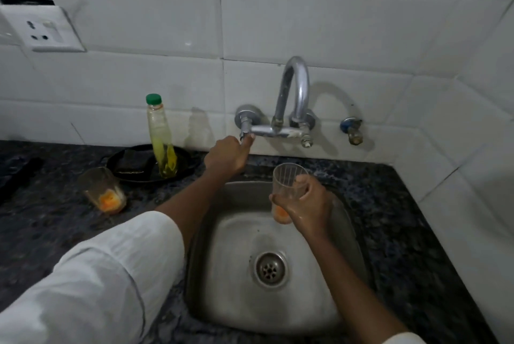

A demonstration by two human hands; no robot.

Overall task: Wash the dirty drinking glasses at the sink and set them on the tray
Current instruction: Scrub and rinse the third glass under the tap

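Observation:
My right hand holds a clear drinking glass upright over the steel sink; orange residue sits in its bottom. My left hand reaches to the wall and pinches the left tap handle of the chrome faucet. No water is visible from the spout. A second dirty glass with orange residue stands on the dark counter to the left of the sink.
A black round plate behind the second glass carries a dark sponge and a green-capped bottle of yellow liquid. A small valve sticks out of the tiled wall at right. A wall socket is upper left.

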